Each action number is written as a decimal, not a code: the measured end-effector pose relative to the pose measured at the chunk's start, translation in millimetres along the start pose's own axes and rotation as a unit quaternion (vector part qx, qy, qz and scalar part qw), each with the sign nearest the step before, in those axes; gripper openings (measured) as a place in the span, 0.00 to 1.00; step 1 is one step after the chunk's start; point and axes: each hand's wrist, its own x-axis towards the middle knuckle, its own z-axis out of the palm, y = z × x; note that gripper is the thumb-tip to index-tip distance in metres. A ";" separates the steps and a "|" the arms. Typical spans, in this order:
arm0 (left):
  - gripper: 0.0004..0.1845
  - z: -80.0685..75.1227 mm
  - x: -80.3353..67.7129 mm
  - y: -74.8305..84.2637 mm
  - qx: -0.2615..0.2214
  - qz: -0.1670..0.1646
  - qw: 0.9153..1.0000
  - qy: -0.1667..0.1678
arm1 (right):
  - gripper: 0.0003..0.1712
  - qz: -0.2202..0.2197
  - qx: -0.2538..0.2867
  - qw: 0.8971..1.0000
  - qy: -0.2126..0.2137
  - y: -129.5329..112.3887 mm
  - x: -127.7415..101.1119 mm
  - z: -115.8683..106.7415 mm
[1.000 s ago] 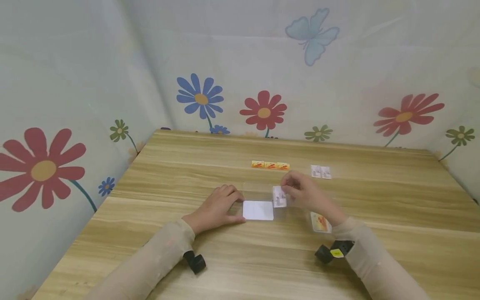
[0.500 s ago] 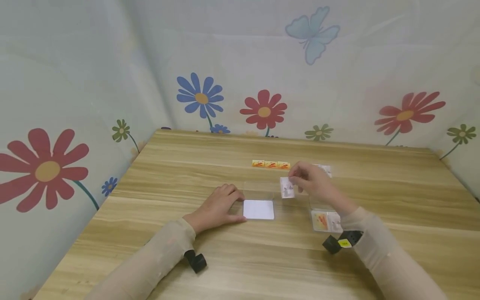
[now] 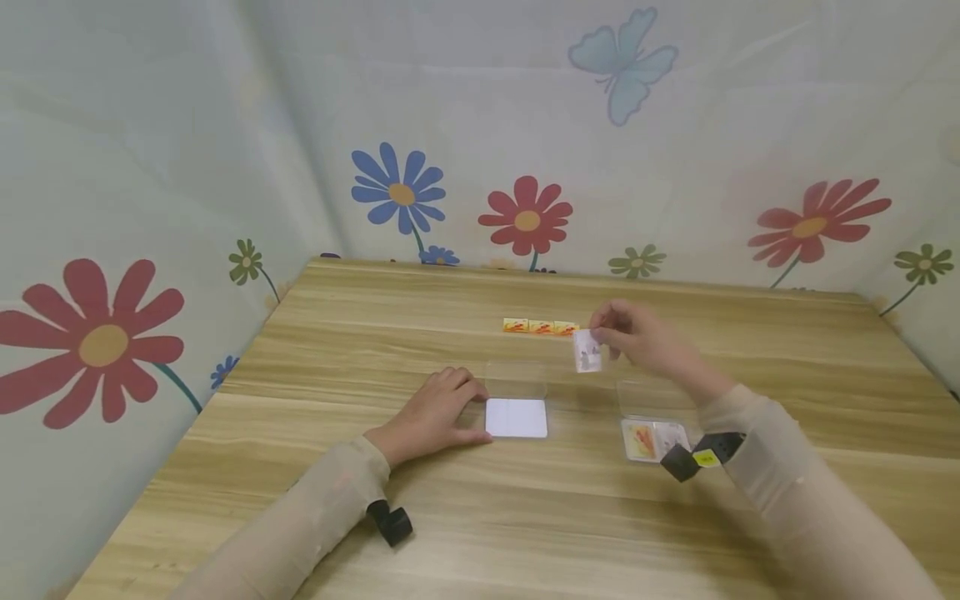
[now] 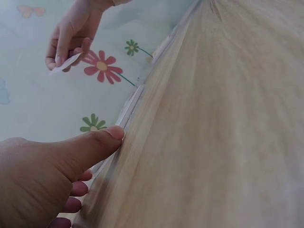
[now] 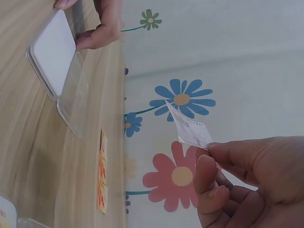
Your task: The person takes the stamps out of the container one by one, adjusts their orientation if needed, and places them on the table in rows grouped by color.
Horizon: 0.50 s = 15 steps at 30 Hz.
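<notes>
My left hand steadies a shallow clear plastic box at its left edge, thumb on the front corner and fingers at the back one. A blank white sheet fills the box, and its transparent lid lies folded back. Above the table, my right hand pinches a small white card with grey print by its upper corner. The right wrist view shows this printed card slightly bent between thumb and fingers.
A second clear box stands to the right, lid open, with an orange and a white printed card inside. Several orange-yellow cards lie in a row farther back. Flowered cloth hangs behind the wooden table.
My right hand has carried the printed card away from the left box, back and to the right, and now covers the white cards at the back. The left hand has stayed put.
</notes>
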 end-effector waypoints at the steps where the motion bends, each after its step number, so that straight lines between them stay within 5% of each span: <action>1: 0.28 0.1 -0.1 0.4 0.001 -0.001 1.000 0.000 | 0.06 0.000 -0.001 1.000 -0.002 -0.2 -0.3 -2.3; 15: 0.29 2.0 -2.3 4.0 -0.002 -0.012 1.000 -0.002 | 0.07 -0.004 -0.015 1.000 0.000 9.3 1.7 -25.5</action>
